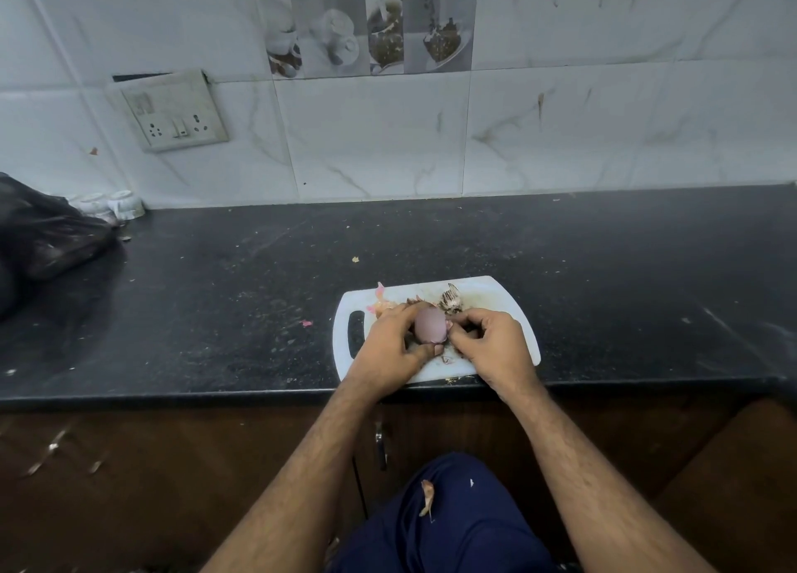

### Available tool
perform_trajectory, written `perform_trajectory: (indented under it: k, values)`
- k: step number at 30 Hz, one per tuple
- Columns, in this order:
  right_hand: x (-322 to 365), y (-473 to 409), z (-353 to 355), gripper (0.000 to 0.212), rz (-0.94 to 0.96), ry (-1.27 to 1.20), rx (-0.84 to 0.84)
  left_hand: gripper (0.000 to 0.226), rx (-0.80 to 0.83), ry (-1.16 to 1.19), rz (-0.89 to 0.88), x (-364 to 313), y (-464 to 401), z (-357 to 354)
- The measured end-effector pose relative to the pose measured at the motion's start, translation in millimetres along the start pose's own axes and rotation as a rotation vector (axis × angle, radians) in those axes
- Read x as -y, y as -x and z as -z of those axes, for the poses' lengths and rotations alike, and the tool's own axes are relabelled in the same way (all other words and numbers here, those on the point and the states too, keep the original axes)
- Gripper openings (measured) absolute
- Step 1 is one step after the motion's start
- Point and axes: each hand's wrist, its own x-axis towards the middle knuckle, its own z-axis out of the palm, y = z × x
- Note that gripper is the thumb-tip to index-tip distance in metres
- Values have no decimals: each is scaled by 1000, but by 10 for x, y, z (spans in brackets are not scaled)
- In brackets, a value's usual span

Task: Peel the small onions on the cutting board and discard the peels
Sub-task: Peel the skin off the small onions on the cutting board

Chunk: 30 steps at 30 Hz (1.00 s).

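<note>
Head view: onion (428,325), small, light, firm, mostly bare and likely slick where the pink flesh shows; best taken at the sides, leaving the loose skin free to pull. Left hand (394,348), fingers (407,309) curled close round the onion, thumb underneath, just above the cutting board (524,348) near the front edge of the dark surface (215,305). Right hand (489,348), fingers (463,317) narrowed to a pinch at the onion's right side, probably on a flake of thin, brittle skin. Peels (449,300) just beyond the fingers, on the board.
</note>
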Motion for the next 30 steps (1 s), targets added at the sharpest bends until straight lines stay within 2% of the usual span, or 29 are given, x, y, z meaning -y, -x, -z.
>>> perform_trajectory:
  k: [14,19,22,27,30]
  values:
    - [-19,-20,-61,10,4,190,-74,46,55,81,49,41,-2,33]
    - [-48,-42,-86,24,19,269,-183,46,54,137,77,28,9,37]
    - [-24,-15,-89,40,87,307,-163,48,29,155,83,31,7,28]
    - [6,36,-87,29,185,242,-124,47,-34,156,118,-25,20,16]
    - [-19,30,-91,21,181,243,-33,47,-58,162,149,-36,20,4]
